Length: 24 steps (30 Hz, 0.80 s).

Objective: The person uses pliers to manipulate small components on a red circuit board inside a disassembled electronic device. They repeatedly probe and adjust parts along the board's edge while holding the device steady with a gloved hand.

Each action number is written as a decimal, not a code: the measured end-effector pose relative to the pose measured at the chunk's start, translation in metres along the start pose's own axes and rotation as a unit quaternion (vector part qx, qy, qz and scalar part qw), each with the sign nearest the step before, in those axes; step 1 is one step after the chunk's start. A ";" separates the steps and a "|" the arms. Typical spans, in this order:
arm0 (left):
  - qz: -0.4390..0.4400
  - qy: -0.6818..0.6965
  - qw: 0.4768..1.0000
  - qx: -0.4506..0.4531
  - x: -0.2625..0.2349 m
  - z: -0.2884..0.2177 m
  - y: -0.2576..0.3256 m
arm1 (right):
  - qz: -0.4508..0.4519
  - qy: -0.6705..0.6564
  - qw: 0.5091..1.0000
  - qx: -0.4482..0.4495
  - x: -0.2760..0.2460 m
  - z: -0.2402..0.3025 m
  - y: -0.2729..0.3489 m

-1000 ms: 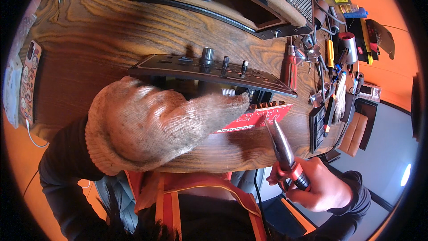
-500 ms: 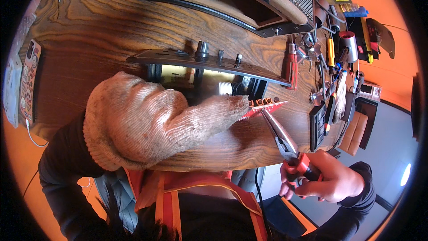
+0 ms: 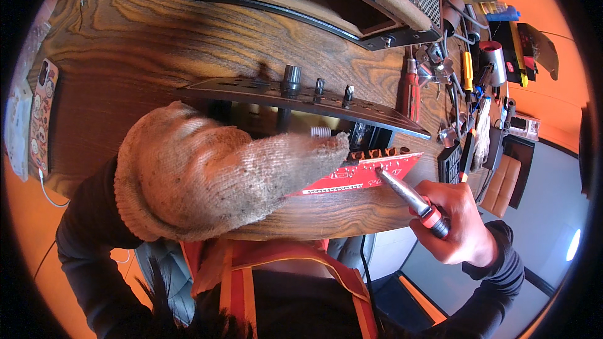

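Observation:
My left hand, in a dirty knitted work glove, is closed on a red circuit board at its left part. The glove hides the grip and much of the board. Behind the board stands a black control panel with several knobs, tilted with its face away from me. Some parts show between board and panel, such as a pale ribbed cylinder. My bare right hand is wrapped round the red handles of long-nose pliers. Their tip meets the board's soldered face near its right end.
A black cabinet with a perforated metal side lies at the back of the wooden table. Red-handled tool, yellow screwdriver and cables crowd the right side. A phone in a patterned case lies far left.
The panel and board have shifted right and tilted, so more of the board's red face shows. My right hand has moved up and turned the pliers, whose handles look closer together.

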State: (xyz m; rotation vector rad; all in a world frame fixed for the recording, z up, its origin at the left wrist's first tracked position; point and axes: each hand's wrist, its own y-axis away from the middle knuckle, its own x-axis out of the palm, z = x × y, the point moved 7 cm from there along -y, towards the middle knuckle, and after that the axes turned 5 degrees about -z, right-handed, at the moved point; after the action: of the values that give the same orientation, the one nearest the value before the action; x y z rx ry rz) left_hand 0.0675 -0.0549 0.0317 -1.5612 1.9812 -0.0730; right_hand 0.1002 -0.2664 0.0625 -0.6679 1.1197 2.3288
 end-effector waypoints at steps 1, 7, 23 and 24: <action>0.002 0.009 1.000 -0.002 0.000 0.000 0.000 | -0.017 0.014 0.999 -0.024 0.000 0.000 -0.001; 0.100 -0.054 0.993 -0.045 -0.004 0.001 0.002 | -0.081 0.074 0.990 -0.091 0.003 -0.007 -0.003; 0.084 -0.018 0.994 -0.074 0.009 0.007 0.004 | 0.066 -0.163 0.983 0.048 0.010 -0.002 0.021; 0.072 -0.010 0.995 -0.072 0.008 0.007 0.004 | 0.096 -0.186 0.977 0.041 0.013 0.001 0.024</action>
State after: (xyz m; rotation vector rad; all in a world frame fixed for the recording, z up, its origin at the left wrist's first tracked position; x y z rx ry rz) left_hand 0.0665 -0.0591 0.0212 -1.4954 2.1162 0.1477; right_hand 0.0758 -0.2758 0.0691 -0.0849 1.1331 2.4171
